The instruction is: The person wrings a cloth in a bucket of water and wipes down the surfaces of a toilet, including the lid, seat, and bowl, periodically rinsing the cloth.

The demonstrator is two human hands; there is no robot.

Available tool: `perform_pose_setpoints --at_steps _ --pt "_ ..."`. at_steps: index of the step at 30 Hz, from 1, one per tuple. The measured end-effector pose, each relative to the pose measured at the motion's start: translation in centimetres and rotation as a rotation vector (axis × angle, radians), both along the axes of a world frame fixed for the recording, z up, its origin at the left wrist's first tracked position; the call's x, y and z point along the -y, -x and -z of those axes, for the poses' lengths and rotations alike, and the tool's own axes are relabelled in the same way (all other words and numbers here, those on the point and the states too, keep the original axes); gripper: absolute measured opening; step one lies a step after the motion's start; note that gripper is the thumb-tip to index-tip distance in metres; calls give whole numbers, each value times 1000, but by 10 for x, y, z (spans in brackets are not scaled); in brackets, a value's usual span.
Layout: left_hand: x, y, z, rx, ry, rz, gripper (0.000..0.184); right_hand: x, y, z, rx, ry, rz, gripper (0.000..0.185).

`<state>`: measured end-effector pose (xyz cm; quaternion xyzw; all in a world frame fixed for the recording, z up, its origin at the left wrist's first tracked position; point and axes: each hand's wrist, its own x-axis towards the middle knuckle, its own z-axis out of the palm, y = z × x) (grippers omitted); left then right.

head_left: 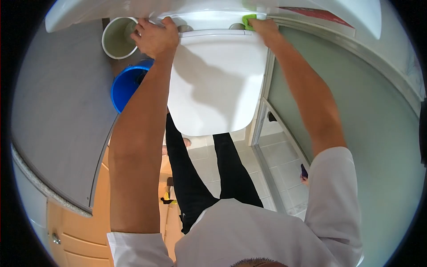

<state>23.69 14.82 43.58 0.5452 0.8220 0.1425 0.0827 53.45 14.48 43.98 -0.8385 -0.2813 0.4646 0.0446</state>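
My right hand (pixel 267 32) is closed on a green cloth (pixel 249 20) at the back right corner of the toilet, next to the lid hinge. The cloth touches the white surface behind the lid. At the back left corner, my left hand (pixel 156 39) rests by the hinge with its fingers apart and nothing in them. Between my arms lies the white toilet lid (pixel 213 89), shut, with shadows across it. The white tank (pixel 207 18) rises behind the lid.
Left of the toilet stand a white bucket (pixel 106 41) with cloudy liquid and a blue bucket (pixel 126 89). A grey counter (pixel 62 102) borders the left; a frosted glass panel (pixel 356 133) borders the right. Below is a tiled floor (pixel 198 153). An orange-brown door (pixel 84 231) is lower left.
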Motion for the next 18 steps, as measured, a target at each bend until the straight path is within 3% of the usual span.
perform_pose_setpoints --at_steps 2,5,7,8,10,11,12,14,16,18 --pt "2 -1 -2 14 -14 -15 65 5 -4 5 -9 6 -2 65" --pt "-1 -3 2 24 -58 -25 61 -6 16 -5 51 163 -225 62" --pt "3 0 3 4 -53 -15 59 20 44 21 868 -165 -375 48" --pt "4 -2 0 29 -75 -16 57 29 45 20 858 -160 -378 48" --pt "0 -4 -2 47 -105 -26 54 42 56 -19 711 -572 -448 35" --pt "-1 -3 -3 32 -82 -24 50 46 64 -22 666 -634 -471 25" --pt "0 -3 -5 17 -54 -17 46 44 74 -22 653 -631 -468 25" --pt "0 -3 -6 37 -66 -13 43 34 94 -21 515 -758 -704 18" --pt "-1 0 0 4 -164 56 43 15 130 -4 182 -834 -780 18" --pt "-1 0 4 13 -144 26 43 -4 167 -20 124 -638 -819 29"
